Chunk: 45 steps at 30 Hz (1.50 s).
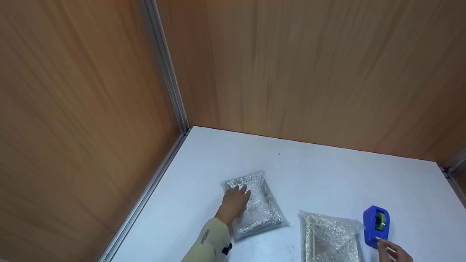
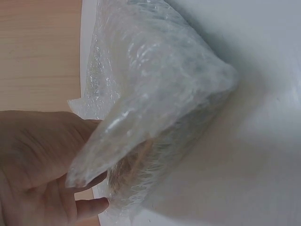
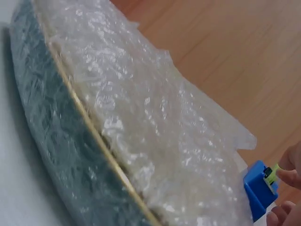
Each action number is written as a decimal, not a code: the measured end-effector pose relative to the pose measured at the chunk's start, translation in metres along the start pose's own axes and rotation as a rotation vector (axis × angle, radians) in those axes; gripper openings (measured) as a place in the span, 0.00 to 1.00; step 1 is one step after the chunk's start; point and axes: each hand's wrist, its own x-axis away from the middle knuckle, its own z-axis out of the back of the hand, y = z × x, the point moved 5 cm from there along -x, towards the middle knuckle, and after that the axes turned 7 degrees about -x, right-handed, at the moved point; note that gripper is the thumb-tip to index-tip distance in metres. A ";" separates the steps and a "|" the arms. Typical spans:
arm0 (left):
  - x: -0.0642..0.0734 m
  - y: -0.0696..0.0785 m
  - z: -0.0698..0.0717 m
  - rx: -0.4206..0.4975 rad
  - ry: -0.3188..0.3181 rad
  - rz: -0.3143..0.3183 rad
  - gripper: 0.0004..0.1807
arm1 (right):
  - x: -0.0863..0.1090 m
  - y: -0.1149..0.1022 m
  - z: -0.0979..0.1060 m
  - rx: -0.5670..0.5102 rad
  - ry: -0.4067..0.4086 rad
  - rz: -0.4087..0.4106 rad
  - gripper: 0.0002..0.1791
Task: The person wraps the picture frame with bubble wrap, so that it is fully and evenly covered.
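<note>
My left hand rests on the bubble-wrapped package on the left, its fingers spread over the upper left part. In the left wrist view a loose flap of bubble wrap overlaps the fingers of that hand. At the lower right, my right hand is at the front end of a blue tape dispenser holding a green roll. Thumb and finger pinch the end of the tape there. A second bubble-wrapped package lies just left of the dispenser, cut off by the bottom edge.
Both packages and the dispenser are on a white table. Wood-grain panels stand at the back and the left, joined by a metal post at the corner.
</note>
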 end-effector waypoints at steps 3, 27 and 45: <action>0.000 0.000 -0.001 0.007 0.012 -0.003 0.28 | 0.013 -0.021 0.001 -0.082 0.014 0.081 0.20; 0.000 0.000 -0.002 0.064 -0.025 0.027 0.28 | 0.083 -0.122 -0.087 -0.155 -0.374 0.469 0.12; -0.001 0.000 -0.003 0.002 0.010 0.014 0.30 | 0.120 -0.141 -0.176 -0.231 -0.750 0.495 0.19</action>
